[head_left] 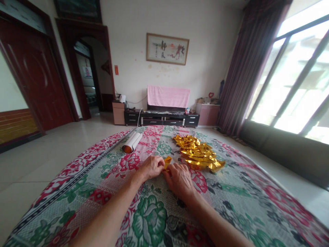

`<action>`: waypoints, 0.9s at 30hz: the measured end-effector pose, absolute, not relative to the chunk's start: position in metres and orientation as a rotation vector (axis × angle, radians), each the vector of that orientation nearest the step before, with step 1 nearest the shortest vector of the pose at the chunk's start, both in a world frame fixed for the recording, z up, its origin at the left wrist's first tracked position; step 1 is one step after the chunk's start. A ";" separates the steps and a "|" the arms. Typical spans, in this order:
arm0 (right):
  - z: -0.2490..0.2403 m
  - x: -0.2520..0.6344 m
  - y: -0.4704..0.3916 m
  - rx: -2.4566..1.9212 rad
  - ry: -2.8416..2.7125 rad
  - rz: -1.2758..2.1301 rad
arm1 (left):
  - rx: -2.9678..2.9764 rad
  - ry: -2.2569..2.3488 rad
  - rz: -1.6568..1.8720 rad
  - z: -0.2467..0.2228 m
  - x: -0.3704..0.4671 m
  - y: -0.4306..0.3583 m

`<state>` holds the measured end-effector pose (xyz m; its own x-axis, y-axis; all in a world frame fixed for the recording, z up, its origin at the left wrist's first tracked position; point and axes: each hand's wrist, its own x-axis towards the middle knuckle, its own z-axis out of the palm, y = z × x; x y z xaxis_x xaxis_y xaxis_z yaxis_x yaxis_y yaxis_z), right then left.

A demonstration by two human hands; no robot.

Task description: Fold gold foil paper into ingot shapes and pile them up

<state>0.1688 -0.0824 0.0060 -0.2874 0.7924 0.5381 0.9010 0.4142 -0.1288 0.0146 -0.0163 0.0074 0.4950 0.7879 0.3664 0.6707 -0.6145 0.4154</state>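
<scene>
Between my two hands, just above the flowered cloth, is a small piece of gold foil paper [167, 161], mostly covered by my fingers. My left hand [153, 166] is closed in a pinch on its left side. The fingers of my right hand [180, 179] are bent and pressed together on its right and lower side. Beyond my right hand lies a pile of folded gold foil pieces [199, 152], pointed at the ends and overlapping in rows. A white roll of sheets [133, 141] with a gold-brown inside rests further off to the left.
A patterned red, green and grey cloth [150, 219] covers the rounded table under my arms. Past its far edge stands a low black cabinet [164, 120] with a pink cloth [168, 96] draped above it. Windows and a purple curtain [246, 68] are on the right.
</scene>
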 end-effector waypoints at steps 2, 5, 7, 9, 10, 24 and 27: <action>0.003 0.168 -0.080 -1.467 -2.113 -0.237 | 2.517 1.284 0.887 0.004 0.018 -0.014; -0.001 0.169 -0.078 -1.478 -2.095 -0.199 | 2.550 1.262 0.897 0.001 0.023 -0.010; -0.002 0.170 -0.077 -1.470 -2.091 -0.188 | 2.585 1.233 0.819 0.001 0.026 -0.008; -0.002 0.170 -0.077 -1.462 -2.088 -0.184 | 2.606 1.203 0.754 0.000 0.027 -0.007; -0.002 0.170 -0.077 -1.460 -2.085 -0.183 | 2.607 1.189 0.748 -0.001 0.027 -0.006; -0.001 0.183 -0.067 -1.429 -2.087 -0.108 | 2.547 1.514 0.790 0.004 0.013 -0.005; 0.002 0.186 -0.066 -1.381 -2.040 -0.089 | 2.559 1.582 0.705 0.009 0.014 -0.010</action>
